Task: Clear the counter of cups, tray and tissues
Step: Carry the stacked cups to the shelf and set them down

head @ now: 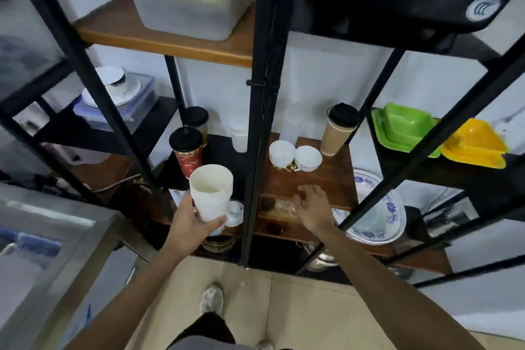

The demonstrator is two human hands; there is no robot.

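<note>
My left hand [189,224] grips a stack of white paper cups [211,193], held upright in front of a black metal shelf rack. My right hand [312,206] reaches onto the wooden shelf [326,182] to the right of the rack's centre post. Its fingers curl beside small clear glasses [281,205] on the shelf below, and blur hides whether they hold one. Two white teacups [295,156] and a brown lidded paper cup [336,131] stand further back on that shelf.
A red lidded cup [187,150] and clear plastic cups [238,136] stand on the left shelf. Green [403,129] and yellow [474,143] plastic trays lie at right, above a blue-patterned plate [377,207]. The black centre post [255,150] stands between my hands. A steel counter [42,236] sits at left.
</note>
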